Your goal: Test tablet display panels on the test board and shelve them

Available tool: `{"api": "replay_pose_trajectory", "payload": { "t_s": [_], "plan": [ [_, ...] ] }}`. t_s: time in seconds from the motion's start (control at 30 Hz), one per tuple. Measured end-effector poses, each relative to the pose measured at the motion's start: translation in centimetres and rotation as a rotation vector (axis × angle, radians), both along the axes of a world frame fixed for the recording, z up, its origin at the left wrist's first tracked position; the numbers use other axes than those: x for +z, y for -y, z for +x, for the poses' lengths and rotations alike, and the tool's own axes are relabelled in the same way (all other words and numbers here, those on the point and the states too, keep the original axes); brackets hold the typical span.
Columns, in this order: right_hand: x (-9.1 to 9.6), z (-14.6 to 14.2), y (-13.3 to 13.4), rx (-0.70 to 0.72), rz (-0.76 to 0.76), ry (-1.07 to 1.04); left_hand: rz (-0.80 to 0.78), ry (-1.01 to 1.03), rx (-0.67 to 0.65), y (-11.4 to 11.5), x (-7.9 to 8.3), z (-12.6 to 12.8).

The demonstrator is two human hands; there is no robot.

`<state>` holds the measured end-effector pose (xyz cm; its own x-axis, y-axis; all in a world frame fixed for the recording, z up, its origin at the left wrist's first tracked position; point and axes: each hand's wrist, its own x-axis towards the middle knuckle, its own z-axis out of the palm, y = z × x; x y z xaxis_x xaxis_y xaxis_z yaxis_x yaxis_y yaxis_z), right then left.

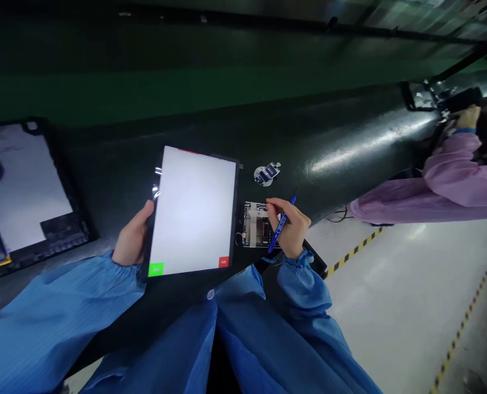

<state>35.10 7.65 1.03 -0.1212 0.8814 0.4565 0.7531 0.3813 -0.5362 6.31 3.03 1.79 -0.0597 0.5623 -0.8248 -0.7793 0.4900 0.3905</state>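
Note:
My left hand (pixel 133 236) grips the left edge of a tablet screen (pixel 196 210), its thumb at the border and the other fingers hidden behind. The screen is lit plain white, with a green box in the lower left corner and a red box in the lower right. My right hand (pixel 290 224) is closed around a blue marker pen (pixel 280 225), which slants across the fingers; thumb and index fingertip come together. Beneath that hand, just right of the screen, lies a circuit board (pixel 255 227) with a strip of tape. Beyond it is a small dark module (pixel 268 173) on a white disc.
A larger opened device (pixel 30 186) with a pale panel lies on the dark bench (pixel 329 137) at left. At far right, a co-worker in a pink sleeve (pixel 465 169) handles something dark near another device (pixel 421 97). Yellow-black tape (pixel 356 250) marks the floor.

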Motion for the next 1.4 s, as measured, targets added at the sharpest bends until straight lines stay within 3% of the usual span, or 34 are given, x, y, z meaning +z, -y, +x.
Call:
{"api": "replay_pose_trajectory", "payload": {
  "t_s": [0.17,0.23,0.33,0.4,0.5,0.57,0.7,0.97,1.17,1.3,1.4],
  "plan": [
    [-3.3,1.4,0.1,0.022,-0.07,0.045,-0.025,-0.072,0.061,0.4,-1.1,-1.0],
    [-3.5,1.6,0.2,0.0,-0.073,0.044,-0.033,-0.083,0.063,0.4,-1.2,-1.0],
    [-2.2,1.2,0.3,-0.027,-0.072,0.029,-0.024,-0.099,0.067,0.4,-1.3,-0.8],
    [-0.5,0.0,0.2,0.114,-0.079,0.081,-0.001,-0.105,0.068,0.4,-1.4,-0.7],
    [2.1,-3.4,-0.2,0.507,-0.093,0.272,0.011,-0.025,-0.003,0.5,-1.2,-0.5],
    [3.4,-6.1,-0.6,0.683,-0.121,0.398,0.057,0.046,-0.073,0.7,-0.7,-0.2],
    [3.7,-9.4,-1.0,0.782,-0.168,0.517,0.177,0.099,-0.159,1.1,0.2,0.3],
    [0.4,-8.0,1.6,0.669,0.109,0.424,0.142,0.135,-0.195,0.8,-0.1,0.0],
    [1.9,-7.4,1.7,0.61,0.169,0.285,0.103,0.118,-0.134,0.7,0.6,0.6],
    [3.0,-4.3,1.4,0.313,0.088,0.057,0.125,0.056,-0.135,0.8,0.0,0.0],
    [2.1,-1.4,1.4,0.036,0.055,-0.042,0.116,0.059,-0.135,0.9,-1.0,-0.8]
  ]
}}
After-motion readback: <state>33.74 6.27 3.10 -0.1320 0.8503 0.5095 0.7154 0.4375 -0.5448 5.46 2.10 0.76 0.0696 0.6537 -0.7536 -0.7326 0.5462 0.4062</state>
